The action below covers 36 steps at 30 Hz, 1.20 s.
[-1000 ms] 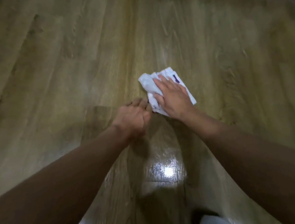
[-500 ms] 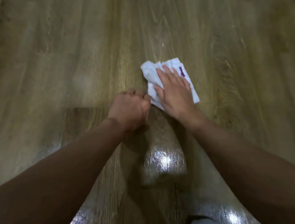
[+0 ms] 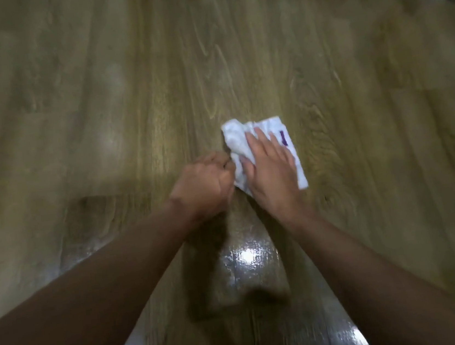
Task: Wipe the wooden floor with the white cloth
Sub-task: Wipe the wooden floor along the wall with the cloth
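The crumpled white cloth (image 3: 263, 150) lies on the brown wooden plank floor (image 3: 97, 102), long axis away from the person, under the right hand (image 3: 270, 172), fingers (image 3: 259, 139) flat and together; the left hand (image 3: 203, 186) is fisted beside its near-left edge.

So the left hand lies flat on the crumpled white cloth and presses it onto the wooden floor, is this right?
Not quite: in the head view it is the right hand that lies flat on the crumpled white cloth, pressing it onto the wooden floor. The left hand is a closed fist beside it.
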### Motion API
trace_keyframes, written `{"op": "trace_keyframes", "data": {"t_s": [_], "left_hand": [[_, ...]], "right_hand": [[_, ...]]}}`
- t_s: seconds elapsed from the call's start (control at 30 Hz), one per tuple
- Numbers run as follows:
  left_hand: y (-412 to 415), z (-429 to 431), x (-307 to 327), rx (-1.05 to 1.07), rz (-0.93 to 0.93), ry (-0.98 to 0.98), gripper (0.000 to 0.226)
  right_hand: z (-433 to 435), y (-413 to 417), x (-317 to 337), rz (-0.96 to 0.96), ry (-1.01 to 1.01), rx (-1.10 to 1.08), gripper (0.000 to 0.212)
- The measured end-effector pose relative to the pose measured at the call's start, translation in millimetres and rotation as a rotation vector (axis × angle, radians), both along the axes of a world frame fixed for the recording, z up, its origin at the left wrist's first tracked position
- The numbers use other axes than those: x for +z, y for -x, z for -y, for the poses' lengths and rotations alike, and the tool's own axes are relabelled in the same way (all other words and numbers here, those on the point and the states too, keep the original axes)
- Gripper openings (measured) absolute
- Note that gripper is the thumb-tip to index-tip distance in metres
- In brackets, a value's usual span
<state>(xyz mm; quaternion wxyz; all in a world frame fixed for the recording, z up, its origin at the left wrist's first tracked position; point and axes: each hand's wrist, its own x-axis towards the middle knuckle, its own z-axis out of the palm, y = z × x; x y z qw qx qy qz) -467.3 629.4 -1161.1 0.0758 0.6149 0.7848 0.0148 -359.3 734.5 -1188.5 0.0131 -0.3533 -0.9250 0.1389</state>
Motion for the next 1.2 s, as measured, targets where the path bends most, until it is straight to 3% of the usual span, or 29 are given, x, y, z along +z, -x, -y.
{"op": "trace_keyframes", "data": {"t_s": [0.1, 0.2, 0.3, 0.4, 0.57, 0.67, 0.77, 0.9, 1.07, 1.2], "left_hand": [[-2, 0, 3, 0.154, 0.118, 0.072, 0.041], [-15, 4, 8, 0.217, 0.214, 0.201, 0.054], [-21, -4, 18, 0.286, 0.298, 0.369, 0.058], [-19, -20, 25, 0.357, 0.357, 0.429, 0.057], [-31, -38, 32, 0.402, 0.159, 0.389, 0.041], [-37, -46, 39, 0.395, 0.107, 0.339, 0.03], [-40, -59, 41, 0.338, 0.041, 0.427, 0.027], [-44, -75, 41, 0.381, 0.116, 0.645, 0.054], [-45, -94, 42, 0.656, 0.368, 0.775, 0.074], [-46, -98, 36, 0.744, 0.41, 0.818, 0.076]], "right_hand": [[-12, 22, -1, -0.011, 0.033, 0.02, 0.051], [14, -26, 2, -0.027, 0.034, -0.004, 0.051], [32, -75, 17, 0.082, 0.12, 0.098, 0.054], [-3, -49, 19, 0.143, 0.212, 0.114, 0.061], [-62, 24, 14, 0.089, 0.168, 0.114, 0.053], [-47, -8, 11, 0.007, 0.121, 0.155, 0.052], [-24, -70, 9, -0.102, 0.148, 0.011, 0.052], [-14, -108, 12, 0.025, 0.16, -0.031, 0.055], [-74, -17, 16, 0.223, 0.084, 0.113, 0.079], [-117, 11, 18, 0.364, -0.022, 0.304, 0.074]]}}
